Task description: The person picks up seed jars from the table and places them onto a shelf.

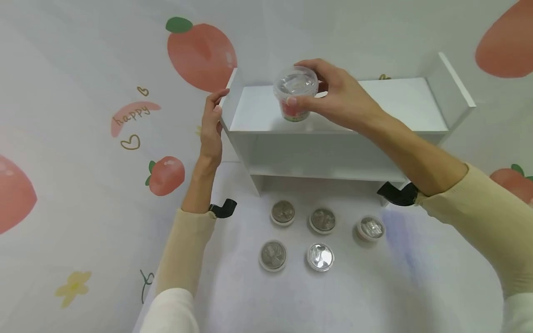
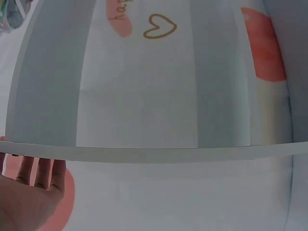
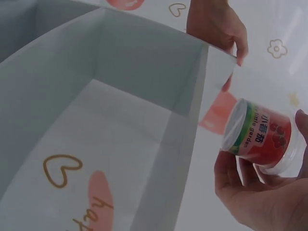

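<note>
My right hand (image 1: 339, 95) holds a clear plastic tub (image 1: 296, 90) between thumb and fingers, over the left part of the white shelf's top board (image 1: 387, 101). A silvery packet shows through its lid. In the right wrist view the tub's red label (image 3: 267, 134) has tomatoes and "little garden" printed on it. At the shelf's left side panel (image 1: 231, 99), my left hand (image 1: 212, 125) grips the upper edge. The right wrist view shows that hand (image 3: 219, 26) with its fingers bent over the panel's rim.
Several similar lidded tubs, such as one at the front (image 1: 273, 255) and one at the right (image 1: 370, 228), stand on the white surface (image 1: 333, 300) before the shelf. A lower board (image 1: 329, 171) lies beneath the top one. Behind is a wall covering (image 1: 104, 69) with fruit prints.
</note>
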Motion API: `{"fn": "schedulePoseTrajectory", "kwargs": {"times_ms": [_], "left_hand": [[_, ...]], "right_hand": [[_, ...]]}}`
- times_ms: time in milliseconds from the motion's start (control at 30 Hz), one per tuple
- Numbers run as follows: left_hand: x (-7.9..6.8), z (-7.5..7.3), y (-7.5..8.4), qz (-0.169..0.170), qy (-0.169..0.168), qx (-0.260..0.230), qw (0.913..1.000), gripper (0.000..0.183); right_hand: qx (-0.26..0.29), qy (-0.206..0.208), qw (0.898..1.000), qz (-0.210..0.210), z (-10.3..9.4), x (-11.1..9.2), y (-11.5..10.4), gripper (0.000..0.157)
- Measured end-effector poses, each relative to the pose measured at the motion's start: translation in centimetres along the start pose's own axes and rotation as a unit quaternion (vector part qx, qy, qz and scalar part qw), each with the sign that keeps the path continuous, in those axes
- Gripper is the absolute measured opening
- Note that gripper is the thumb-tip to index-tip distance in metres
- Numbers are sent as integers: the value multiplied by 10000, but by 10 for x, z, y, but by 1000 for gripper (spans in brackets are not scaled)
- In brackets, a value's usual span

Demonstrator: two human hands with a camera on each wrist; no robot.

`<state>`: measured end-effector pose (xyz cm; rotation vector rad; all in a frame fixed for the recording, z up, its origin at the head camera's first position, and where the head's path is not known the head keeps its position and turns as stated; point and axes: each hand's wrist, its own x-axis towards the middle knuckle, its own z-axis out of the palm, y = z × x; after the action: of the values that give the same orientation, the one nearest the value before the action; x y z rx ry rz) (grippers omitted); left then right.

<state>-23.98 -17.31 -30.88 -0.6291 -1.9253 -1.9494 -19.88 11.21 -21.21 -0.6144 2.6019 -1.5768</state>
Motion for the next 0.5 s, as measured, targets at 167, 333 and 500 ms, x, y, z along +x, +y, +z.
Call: {"fn": "schedulePoseTrajectory", "kwargs": {"times_ms": [167,333,500], "left_hand": [[-2,2,-2,125,-33,-8,9999,52],[-2,2,-4,183,-12,-10,9998,52],[-2,1,-4,147,57,-1,9999,53]], "right_hand": [[166,-28,9998,55,8,11,4,75],[313,-20,9994,148,15,23,3,77],[574,63,9982,161,21,34,2,75]]}}
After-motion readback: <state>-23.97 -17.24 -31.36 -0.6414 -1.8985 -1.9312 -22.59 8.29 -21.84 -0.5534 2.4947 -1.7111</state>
